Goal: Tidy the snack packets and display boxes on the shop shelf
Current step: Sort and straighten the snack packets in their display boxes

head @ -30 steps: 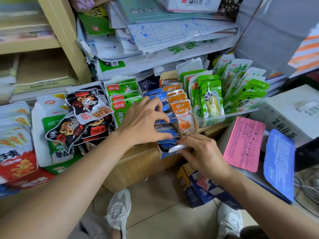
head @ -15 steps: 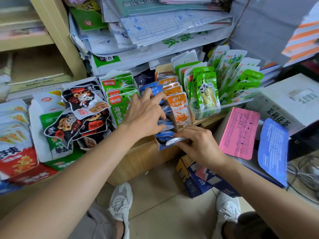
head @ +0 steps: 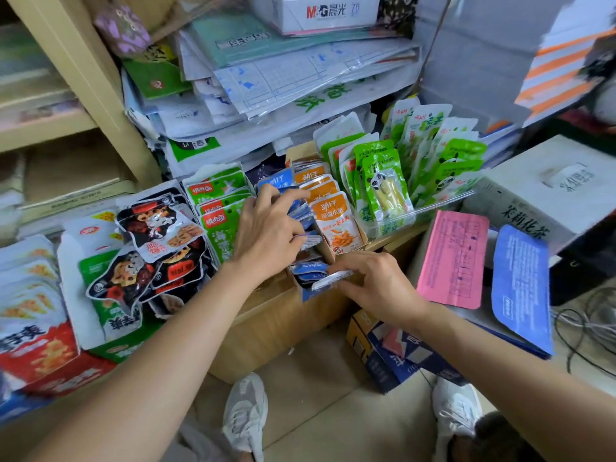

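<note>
Left hand [head: 266,235] grips blue packets [head: 308,267]; right hand [head: 375,286] pinches the front packet [head: 330,280].

**One head-worn view, tilted down**

A single wide-angle camera on the person's head faces forward and down along both forearms. It sits close over the left hand [head: 266,238] and right hand [head: 376,288] at the blue packets [head: 308,268]; shoes [head: 246,411] and floor [head: 320,408] fill the lower edge

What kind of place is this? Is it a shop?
Probably a small shop: rows of identical orange packets and green panda packets stand facing out, with stacked paper sheets piled above them.
</note>
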The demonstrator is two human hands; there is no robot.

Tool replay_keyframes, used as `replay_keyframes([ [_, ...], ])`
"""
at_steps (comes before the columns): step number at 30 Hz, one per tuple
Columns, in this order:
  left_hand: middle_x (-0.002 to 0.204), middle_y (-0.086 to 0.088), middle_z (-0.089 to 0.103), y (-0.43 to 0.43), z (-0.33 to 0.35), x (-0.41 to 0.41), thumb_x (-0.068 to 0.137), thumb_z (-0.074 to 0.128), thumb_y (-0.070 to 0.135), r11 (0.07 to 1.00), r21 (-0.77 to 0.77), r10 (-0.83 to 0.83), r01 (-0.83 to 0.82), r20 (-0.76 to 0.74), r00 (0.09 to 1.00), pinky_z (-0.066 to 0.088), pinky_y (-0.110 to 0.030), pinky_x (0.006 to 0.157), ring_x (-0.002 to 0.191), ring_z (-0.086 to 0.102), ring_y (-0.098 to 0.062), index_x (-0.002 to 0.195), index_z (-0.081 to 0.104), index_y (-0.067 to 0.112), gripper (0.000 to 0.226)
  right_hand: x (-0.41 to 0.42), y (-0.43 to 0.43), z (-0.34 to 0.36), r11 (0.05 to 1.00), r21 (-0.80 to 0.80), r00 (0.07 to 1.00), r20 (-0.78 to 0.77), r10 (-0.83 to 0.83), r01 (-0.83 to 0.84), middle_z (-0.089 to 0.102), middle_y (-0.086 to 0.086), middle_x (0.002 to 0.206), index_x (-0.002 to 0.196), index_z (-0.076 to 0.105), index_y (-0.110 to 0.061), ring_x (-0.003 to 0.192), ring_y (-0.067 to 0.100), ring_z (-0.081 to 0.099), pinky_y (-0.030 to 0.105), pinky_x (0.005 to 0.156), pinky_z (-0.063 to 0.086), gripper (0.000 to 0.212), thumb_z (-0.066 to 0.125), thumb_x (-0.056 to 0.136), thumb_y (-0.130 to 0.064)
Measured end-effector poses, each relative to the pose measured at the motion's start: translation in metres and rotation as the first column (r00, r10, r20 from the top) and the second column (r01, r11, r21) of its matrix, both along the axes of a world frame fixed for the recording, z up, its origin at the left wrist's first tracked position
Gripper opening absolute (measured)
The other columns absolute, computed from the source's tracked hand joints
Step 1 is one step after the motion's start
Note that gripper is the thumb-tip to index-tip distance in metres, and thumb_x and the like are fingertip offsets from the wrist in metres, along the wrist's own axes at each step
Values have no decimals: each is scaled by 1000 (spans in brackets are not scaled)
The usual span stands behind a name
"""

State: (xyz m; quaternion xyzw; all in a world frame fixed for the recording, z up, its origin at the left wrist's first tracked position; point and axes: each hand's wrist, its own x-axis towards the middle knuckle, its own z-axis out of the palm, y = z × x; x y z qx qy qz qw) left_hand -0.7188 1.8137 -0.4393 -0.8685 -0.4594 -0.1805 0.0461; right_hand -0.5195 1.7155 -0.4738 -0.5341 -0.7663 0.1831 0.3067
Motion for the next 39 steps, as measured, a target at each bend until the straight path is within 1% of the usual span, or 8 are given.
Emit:
replay_keyframes([
  [7, 132, 10, 62, 7, 23, -19, 89, 76, 31, 994, -109, 13, 16, 264, 964, 39, -32, 89, 109, 56, -17, 88, 80, 20, 11, -4, 7, -2, 994, -84, 988, -137, -77, 65, 68, -13, 87, 96, 71, -22, 82, 2, 63, 24, 70, 50, 9, 74, 88, -19],
  [10, 128, 6, 65, 14, 19, -20, 92, 72, 29, 993, -121, 45, -13, 270, 962, 36, -29, 93, 113, 59, -17, 100, 77, 15, 16, -6, 10, -2, 988, -109, 979, -157, -127, 110, 69, -11, 88, 99, 68, -25, 82, 4, 65, 30, 71, 55, 12, 74, 89, -24],
  [17, 121, 4, 67, 22, -1, -10, 88, 76, 32, 989, -114, 115, -92, 213, 970, 40, -27, 86, 112, 59, -18, 107, 76, 21, 22, -14, 13, 0, 984, -120, 974, -170, -149, 130, 59, -22, 77, 102, 65, -22, 75, -7, 60, 9, 61, 43, 16, 75, 89, -21],
  [24, 122, 16, 66, 16, 0, -28, 84, 80, 32, 961, -251, 14, 116, 463, 886, 47, -35, 105, 114, 60, -3, 107, 75, 31, 23, -20, 27, 4, 980, -114, 959, -215, -185, 164, 60, -16, 82, 121, 59, -26, 71, 4, 64, 20, 62, 53, 33, 72, 91, -22],
  [27, 124, 16, 65, 14, 2, -32, 85, 78, 22, 953, -249, -13, 169, 527, 850, 49, -35, 103, 116, 58, -1, 104, 74, 30, 21, -26, 39, 3, 974, -35, 952, -205, -225, 223, 59, -14, 84, 132, 54, -28, 73, 11, 62, 35, 71, 56, 46, 73, 90, -25],
  [32, 120, 12, 68, 10, 12, -35, 89, 68, 3, 893, -344, 39, 288, 700, 713, 53, -35, 101, 117, 61, -5, 109, 71, 24, 29, -39, 56, 3, 964, 66, 950, -199, -241, 258, 62, -8, 111, 138, 50, -27, 91, 11, 61, 39, 80, 56, 57, 76, 87, -23],
  [35, 132, 15, 63, 4, 9, -33, 88, 76, 30, 924, -323, 13, 207, 565, 825, 45, -31, 107, 124, 55, -3, 129, 65, 35, 42, -44, 64, 2, 957, 103, 952, -176, -250, 270, 63, -6, 118, 136, 55, -22, 97, 12, 61, 37, 84, 57, 54, 77, 86, -22],
  [39, 129, 9, 67, 2, -7, -29, 88, 77, 26, 993, -104, -17, 49, 287, 958, 50, -33, 94, 113, 58, -13, 139, 58, 31, 55, -43, 64, 0, 959, 138, 968, -10, -250, 249, 65, -1, 120, 140, 55, -18, 113, 20, 56, 32, 92, 48, 62, 79, 84, -27],
])
